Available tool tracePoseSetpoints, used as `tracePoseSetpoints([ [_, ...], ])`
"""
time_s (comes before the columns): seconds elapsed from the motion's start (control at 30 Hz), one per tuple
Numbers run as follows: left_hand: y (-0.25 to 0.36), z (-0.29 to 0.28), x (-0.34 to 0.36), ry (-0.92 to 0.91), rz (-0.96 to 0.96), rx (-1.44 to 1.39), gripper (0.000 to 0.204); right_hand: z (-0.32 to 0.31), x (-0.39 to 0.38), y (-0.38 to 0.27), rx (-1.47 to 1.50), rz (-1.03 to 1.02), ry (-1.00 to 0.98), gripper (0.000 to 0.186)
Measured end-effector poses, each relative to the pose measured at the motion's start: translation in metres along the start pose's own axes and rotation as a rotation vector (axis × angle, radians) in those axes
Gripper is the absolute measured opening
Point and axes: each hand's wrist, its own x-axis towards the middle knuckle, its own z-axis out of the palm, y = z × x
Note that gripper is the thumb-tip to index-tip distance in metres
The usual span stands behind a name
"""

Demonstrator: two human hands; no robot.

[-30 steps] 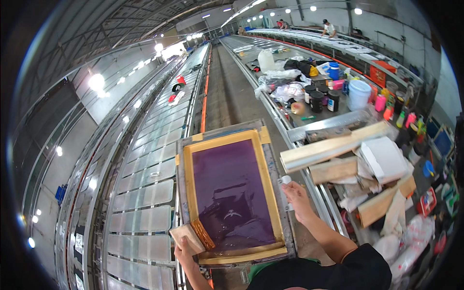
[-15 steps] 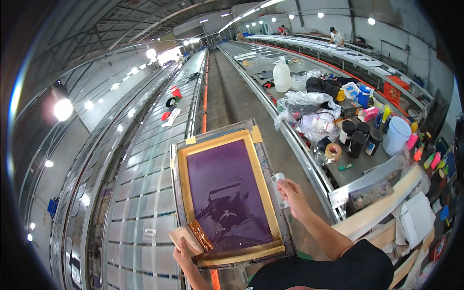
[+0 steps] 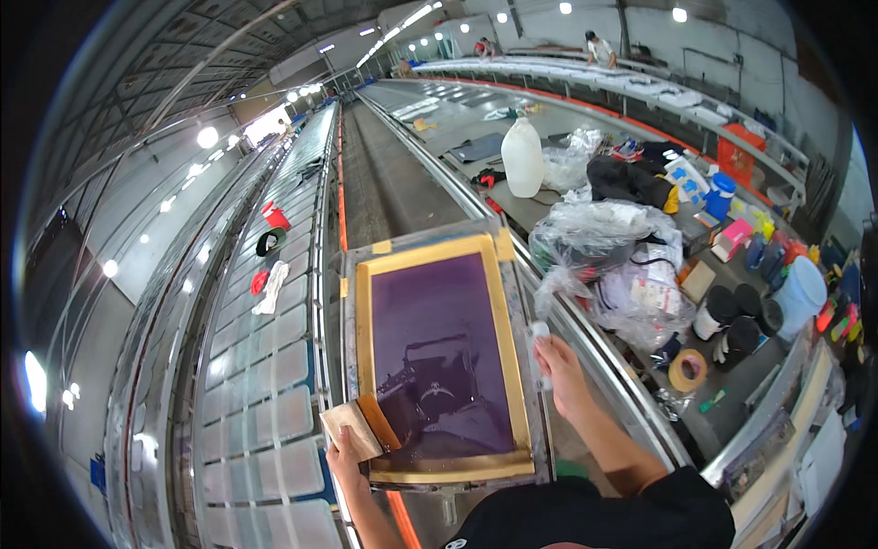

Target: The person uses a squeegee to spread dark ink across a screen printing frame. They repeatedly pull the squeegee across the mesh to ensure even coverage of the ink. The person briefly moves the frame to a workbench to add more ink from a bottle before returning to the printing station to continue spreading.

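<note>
A screen-printing screen (image 3: 444, 311) is in front of me, its mesh dark purple and glossy, with yellow edging (image 3: 516, 366) inside a grey frame. My left hand (image 3: 346, 465) is closed on a squeegee (image 3: 350, 431) with a pale wooden grip and an orange-brown blade. The squeegee lies over the screen's near left corner, its blade reaching over the mesh; whether it touches cannot be told. My right hand (image 3: 564, 377) is wrapped round a white handle (image 3: 541, 330) at the frame's right side. A shiny figure-like mark (image 3: 439, 389) shows on the mesh.
Left runs a long table (image 3: 261, 412) of pale panels, with a red cup (image 3: 274, 216) and a white cloth (image 3: 272, 288). The right table bears a white jug (image 3: 522, 157), plastic bags (image 3: 599, 233), dark jars (image 3: 716, 311) and a tape roll (image 3: 687, 370). A person (image 3: 600, 50) stands far off.
The whole view has turned, so the tables and goods have shifted. The squeegee has tilted, showing its blade flatter. My right hand stays at the white handle.
</note>
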Motion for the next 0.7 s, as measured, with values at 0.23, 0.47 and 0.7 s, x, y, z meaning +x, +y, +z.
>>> tracePoseSetpoints([
  [0.23,0.006,0.04,0.138,0.151,0.009,0.04,0.048,0.08,0.198,0.046,0.009,0.133,-0.091,0.031],
  [0.47,-0.025,0.09,0.337,0.22,0.042,0.026,0.055,0.152,0.407,0.11,0.002,0.188,-0.14,0.032],
  [0.7,0.026,0.178,0.577,0.082,0.016,-0.003,0.056,0.235,0.598,0.109,0.063,0.138,-0.062,0.03],
])
